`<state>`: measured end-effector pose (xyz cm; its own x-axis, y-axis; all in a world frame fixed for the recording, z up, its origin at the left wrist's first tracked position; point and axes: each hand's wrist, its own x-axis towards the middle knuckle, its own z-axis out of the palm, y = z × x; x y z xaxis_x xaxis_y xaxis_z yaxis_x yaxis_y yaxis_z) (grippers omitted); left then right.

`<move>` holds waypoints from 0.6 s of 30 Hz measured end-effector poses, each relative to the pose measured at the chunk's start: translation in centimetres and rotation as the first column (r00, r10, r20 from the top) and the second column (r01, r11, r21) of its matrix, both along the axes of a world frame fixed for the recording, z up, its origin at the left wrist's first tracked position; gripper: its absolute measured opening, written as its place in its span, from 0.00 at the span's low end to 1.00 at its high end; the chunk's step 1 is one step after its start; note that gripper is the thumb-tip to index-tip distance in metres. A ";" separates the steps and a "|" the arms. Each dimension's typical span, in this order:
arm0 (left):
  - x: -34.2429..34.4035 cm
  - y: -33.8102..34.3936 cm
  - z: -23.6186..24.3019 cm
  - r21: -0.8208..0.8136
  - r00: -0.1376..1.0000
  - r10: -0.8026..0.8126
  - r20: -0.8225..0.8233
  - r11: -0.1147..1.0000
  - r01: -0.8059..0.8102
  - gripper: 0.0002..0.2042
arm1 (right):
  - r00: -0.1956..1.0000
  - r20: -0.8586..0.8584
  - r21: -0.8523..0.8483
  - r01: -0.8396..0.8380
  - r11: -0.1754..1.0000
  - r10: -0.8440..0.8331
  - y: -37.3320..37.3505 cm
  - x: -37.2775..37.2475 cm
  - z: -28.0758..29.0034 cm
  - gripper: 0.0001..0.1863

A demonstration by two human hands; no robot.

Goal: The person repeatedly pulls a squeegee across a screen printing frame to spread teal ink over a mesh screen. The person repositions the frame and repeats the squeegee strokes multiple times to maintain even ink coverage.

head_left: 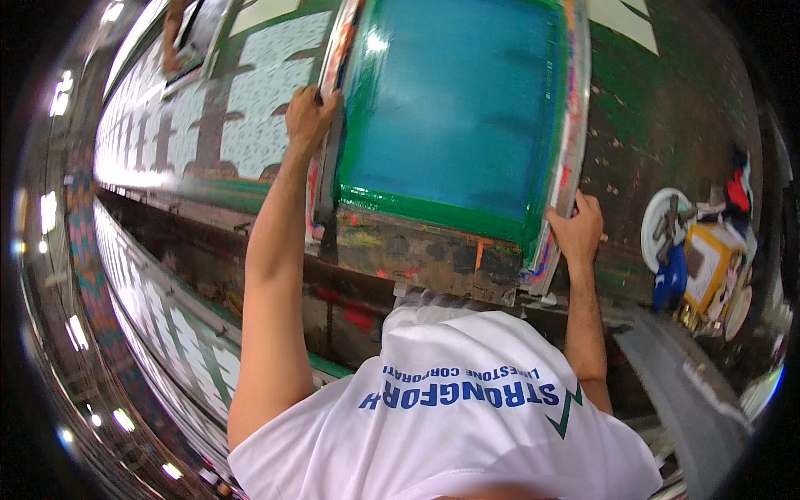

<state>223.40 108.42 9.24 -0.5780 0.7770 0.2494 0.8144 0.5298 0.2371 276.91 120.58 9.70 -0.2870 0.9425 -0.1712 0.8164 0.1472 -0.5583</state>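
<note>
In front of me lies a large screen printing frame [450, 108], with a blue translucent mesh, a green border and paint-smeared metal rails. My left hand [312, 115] is closed on its left rail, toward the far part. Lower down on the opposite side, my right hand [578, 227] grips the right rail near its near corner, thumb over the edge. The near end of the frame is a board stained with several colours [429, 254]. Beneath the frame is a long dark green table [642, 158]; what the mesh covers shows only as dim dark shapes.
Pale patterned panels [275, 92] lie along the table to the left. Another person's arm [172, 37] is at the far left, beside a second frame [196, 50]. To the right sit a white tub [662, 208], a yellow-edged box [710, 265] and a blue cloth [669, 279].
</note>
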 end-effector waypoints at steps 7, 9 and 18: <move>-2.4 -3.2 6.6 0.048 0.991 0.091 -0.094 0.995 -0.087 0.26 | 0.975 -0.090 0.166 -0.184 0.969 0.201 3.5 -1.0 2.5 0.30; -2.0 -7.1 6.9 0.079 0.978 0.168 -0.127 0.984 -0.158 0.26 | 0.953 -0.103 0.181 -0.263 0.948 0.284 5.2 -1.8 3.1 0.29; 11.9 -34.3 5.9 0.096 0.732 0.670 0.126 0.726 -0.681 0.24 | 0.690 -0.014 0.185 -0.709 0.680 0.723 0.5 -10.5 7.8 0.28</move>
<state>235.32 74.13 15.12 -0.9590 0.1378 0.2476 0.2284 0.8931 0.3876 266.43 121.05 17.47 -0.8911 0.4537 0.0106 0.3789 0.7566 -0.5328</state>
